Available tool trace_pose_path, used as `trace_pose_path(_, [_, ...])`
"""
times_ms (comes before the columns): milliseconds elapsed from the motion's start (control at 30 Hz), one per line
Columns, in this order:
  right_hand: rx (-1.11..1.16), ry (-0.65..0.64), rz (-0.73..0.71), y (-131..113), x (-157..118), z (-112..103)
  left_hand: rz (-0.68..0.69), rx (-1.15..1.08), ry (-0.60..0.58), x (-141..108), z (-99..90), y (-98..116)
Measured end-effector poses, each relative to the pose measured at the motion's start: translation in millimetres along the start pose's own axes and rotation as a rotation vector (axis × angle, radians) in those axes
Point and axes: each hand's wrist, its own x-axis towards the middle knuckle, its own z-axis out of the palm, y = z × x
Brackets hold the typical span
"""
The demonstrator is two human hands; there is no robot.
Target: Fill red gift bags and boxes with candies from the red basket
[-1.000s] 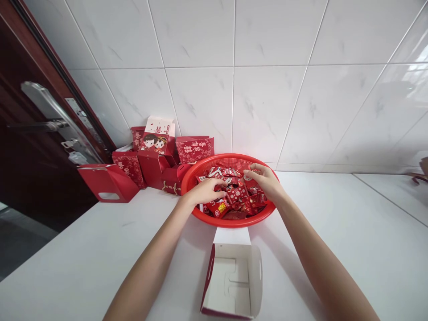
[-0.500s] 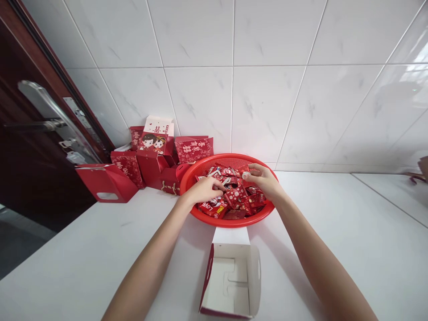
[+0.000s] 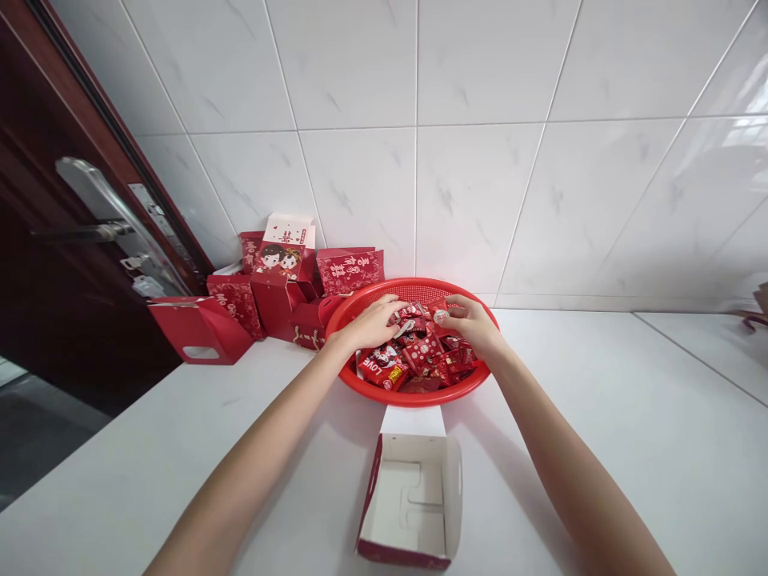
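Note:
A red plastic basket [image 3: 414, 398] holds many red-wrapped candies [image 3: 422, 350]. Over its left part is my left hand [image 3: 375, 322], fingers bent among the wrappers near a small white-and-red piece; whether it grips anything is hidden. At the basket's right side, my right hand [image 3: 471, 322] pinches a round-labelled red candy [image 3: 441, 312] between thumb and fingers. An open box [image 3: 410, 502], white inside and dark red outside, lies in front of the basket with its flap toward it. Nothing shows inside the box.
Several red printed boxes [image 3: 279, 296] stand against the tiled wall at the left, one with a window cutout [image 3: 201, 332] nearest the door. A dark door with a metal handle [image 3: 120, 212] is at the far left. A brown object [image 3: 761, 300] sits at the right edge.
My left hand has moved up and back over the candies, its fingers more spread. My right hand stays at about the same candy. The view has shifted slightly.

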Motion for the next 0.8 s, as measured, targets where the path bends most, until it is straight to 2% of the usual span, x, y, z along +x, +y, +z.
trace_pose_path(100, [0.004, 0.006, -0.028, 2, 0, 0, 0.002, 0.042, -0.106, 11, -0.1, -5])
trace_pose_path(267, [0.011, -0.010, -0.060, 3, 0, 0, -0.035, 0.157, -0.114, 21, 3.3, -6])
trace_pose_path(400, [0.001, 0.020, -0.044, 0, -1, 2, -0.040, 0.074, -0.013, 21, 0.1, -2])
trace_pose_path(533, [0.015, 0.003, -0.054, -1, -1, 2, -0.056, -0.261, 0.200, 10, -7.0, 4])
trace_pose_path(633, [-0.032, -0.155, -0.065, -1, -2, 1, -0.043, -0.554, 0.283, -5, -9.1, 11])
trace_pose_path(733, [-0.145, -0.421, -0.064, -1, -3, 1, -0.041, -0.748, 0.279, -17, -6.3, 18])
trace_pose_path(800, [-0.221, -0.526, -0.102, -2, -4, 1, -0.052, -0.805, 0.267, -21, -3.0, 21])
